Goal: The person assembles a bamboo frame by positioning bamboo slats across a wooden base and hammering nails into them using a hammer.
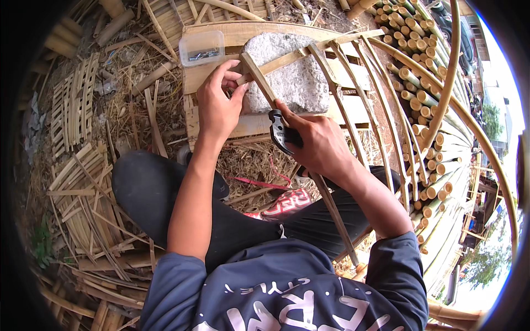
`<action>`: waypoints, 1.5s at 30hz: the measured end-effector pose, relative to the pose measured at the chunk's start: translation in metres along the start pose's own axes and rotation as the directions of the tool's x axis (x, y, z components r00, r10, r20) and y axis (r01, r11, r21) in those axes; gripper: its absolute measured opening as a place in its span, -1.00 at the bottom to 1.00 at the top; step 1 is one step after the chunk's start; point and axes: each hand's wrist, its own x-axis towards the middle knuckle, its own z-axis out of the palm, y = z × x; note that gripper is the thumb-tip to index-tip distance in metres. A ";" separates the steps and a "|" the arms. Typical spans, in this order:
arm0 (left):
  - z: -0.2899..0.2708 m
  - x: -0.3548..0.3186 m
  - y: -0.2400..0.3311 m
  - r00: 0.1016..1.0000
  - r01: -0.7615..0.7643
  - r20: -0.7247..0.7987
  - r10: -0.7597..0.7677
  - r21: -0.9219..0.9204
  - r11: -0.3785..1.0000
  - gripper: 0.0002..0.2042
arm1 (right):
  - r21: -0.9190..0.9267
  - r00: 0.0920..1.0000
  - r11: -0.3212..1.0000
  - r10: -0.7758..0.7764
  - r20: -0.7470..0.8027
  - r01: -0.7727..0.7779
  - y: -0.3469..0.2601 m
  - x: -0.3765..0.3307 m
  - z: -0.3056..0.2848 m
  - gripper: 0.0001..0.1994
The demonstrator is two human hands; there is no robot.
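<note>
My left hand [220, 102] curls its thumb and fingers about the near end of a long bamboo strip [292, 56], where another strip crosses it. That second bamboo strip [259, 80] slants down under my right hand [323, 143], and its lower part [334, 215] runs out toward my lap. My right hand is closed around the strip together with a black metal hand tool [280, 132]; whether it is pliers or a small hammer I cannot tell. The crossing lies over a rough pale stone block [284, 71]. Several bamboo crosspieces [345, 116] join the long strip to the right.
A clear plastic box [202, 48] of small nails stands on the wooden board [237, 34] beside the block. Stacked bamboo poles [425, 105] line the right side, with a bent pole [480, 129] arching past. Split bamboo strips [83, 204] and straw litter the left ground.
</note>
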 end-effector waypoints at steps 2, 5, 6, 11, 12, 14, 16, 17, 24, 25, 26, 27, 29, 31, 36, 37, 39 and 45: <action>-0.003 0.001 0.001 0.999 0.031 0.017 -0.031 -0.018 0.999 -0.52 | 0.009 1.000 1.000 -0.003 0.006 0.003 -0.001 0.000 -0.001 -0.16; -0.005 0.003 -0.004 0.999 -0.001 0.034 0.000 0.008 1.000 -0.53 | 0.012 1.000 1.000 -0.016 -0.008 0.016 0.000 -0.003 0.002 -0.16; -0.004 0.003 -0.004 0.999 -0.001 0.036 0.000 0.007 1.000 -0.53 | 0.012 1.000 1.000 -0.014 -0.008 0.014 0.002 -0.004 0.004 -0.16; -0.009 0.005 -0.011 0.997 -0.024 0.072 0.027 -0.043 0.999 -0.55 | -0.023 0.999 0.998 -0.052 -0.016 0.051 0.004 -0.007 0.006 -0.25; -0.011 0.005 -0.012 0.997 -0.023 0.074 0.026 -0.041 0.999 -0.55 | -0.020 0.999 0.999 -0.050 -0.016 0.050 0.003 -0.008 0.006 -0.25; -0.013 0.006 -0.012 0.996 -0.013 0.092 0.017 -0.042 0.999 -0.57 | -0.018 0.999 0.998 -0.053 0.002 0.053 0.004 -0.009 0.007 -0.24; -0.013 0.006 -0.011 0.995 -0.015 0.102 0.020 -0.045 0.999 -0.58 | -0.002 0.998 0.998 -0.063 -0.009 0.063 0.007 -0.010 0.008 -0.24; -0.013 0.006 -0.011 0.994 -0.016 0.105 0.021 -0.048 0.999 -0.58 | 0.014 0.997 0.997 -0.074 -0.019 0.074 0.008 -0.011 0.009 -0.24; -0.010 0.005 -0.008 0.998 -0.008 0.067 0.013 -0.074 0.997 -0.60 | 0.004 0.999 0.999 -0.047 -0.008 0.047 0.010 -0.010 0.013 -0.23; -0.010 0.006 -0.007 0.998 -0.007 0.068 0.012 -0.072 0.997 -0.60 | 0.001 0.998 0.998 -0.059 -0.011 0.059 0.012 -0.009 0.013 -0.23; -0.011 0.007 -0.007 0.998 -0.004 0.069 0.009 -0.073 0.997 -0.60 | -0.001 0.997 0.997 -0.071 -0.011 0.071 0.013 -0.008 0.012 -0.23; -0.012 0.007 -0.008 0.998 0.000 0.070 0.005 -0.075 0.997 -0.60 | 0.002 0.997 0.998 -0.071 -0.009 0.071 0.012 -0.007 0.011 -0.23; -0.013 0.006 -0.010 0.997 0.016 0.071 -0.009 -0.090 0.996 -0.60 | 0.077 0.999 0.996 -0.044 0.014 0.043 0.010 -0.005 0.006 -0.13; -0.014 0.005 -0.011 0.997 0.028 0.068 -0.021 -0.106 0.994 -0.60 | 0.092 0.999 0.995 -0.046 0.011 0.045 0.009 -0.005 0.006 -0.12; -0.013 0.009 -0.010 0.996 -0.036 0.083 0.044 -0.094 0.995 -0.60 | 0.037 0.997 0.997 -0.074 -0.013 0.074 0.013 -0.006 0.010 -0.22; -0.013 0.009 -0.010 0.996 -0.034 0.082 0.042 -0.091 0.995 -0.60 | 0.041 0.998 0.997 -0.068 -0.012 0.068 0.013 -0.006 0.010 -0.21; -0.013 0.007 -0.011 0.996 -0.052 0.070 0.057 -0.067 0.996 -0.61 | 0.047 0.998 0.997 -0.059 -0.007 0.060 0.012 -0.006 0.011 -0.20; -0.015 0.006 -0.005 0.994 0.025 0.106 -0.017 -0.067 0.997 -0.63 | 0.101 0.998 0.993 -0.059 -0.004 0.059 0.014 -0.005 0.011 -0.10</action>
